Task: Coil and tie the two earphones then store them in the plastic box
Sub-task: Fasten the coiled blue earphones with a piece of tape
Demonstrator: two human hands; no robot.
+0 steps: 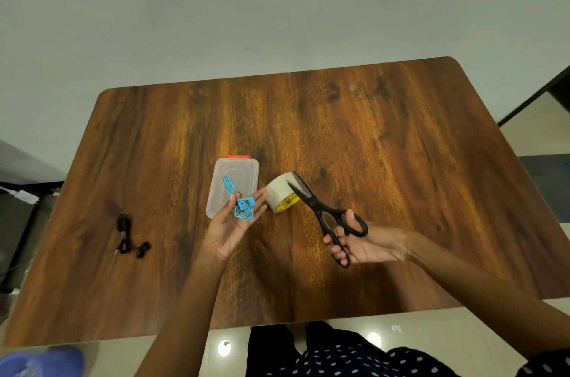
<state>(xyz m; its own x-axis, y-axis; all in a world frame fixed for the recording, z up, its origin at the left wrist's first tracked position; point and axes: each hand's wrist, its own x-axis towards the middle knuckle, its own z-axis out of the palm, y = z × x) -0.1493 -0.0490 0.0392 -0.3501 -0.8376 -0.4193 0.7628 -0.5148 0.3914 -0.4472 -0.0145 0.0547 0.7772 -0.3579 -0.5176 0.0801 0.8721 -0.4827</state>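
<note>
My left hand is raised palm up over the table and holds a coiled blue earphone, its thumb pressing the bundle against the fingers. Behind that hand sits the clear plastic box with its lid on and an orange clasp at the far end. My right hand grips black scissors by the handles, blades partly apart and pointing at a roll of beige tape. A coiled black earphone lies alone on the table at the left.
The wooden table stretches far back and to the right. A blurred blue object shows at the bottom left edge, below the table's near side.
</note>
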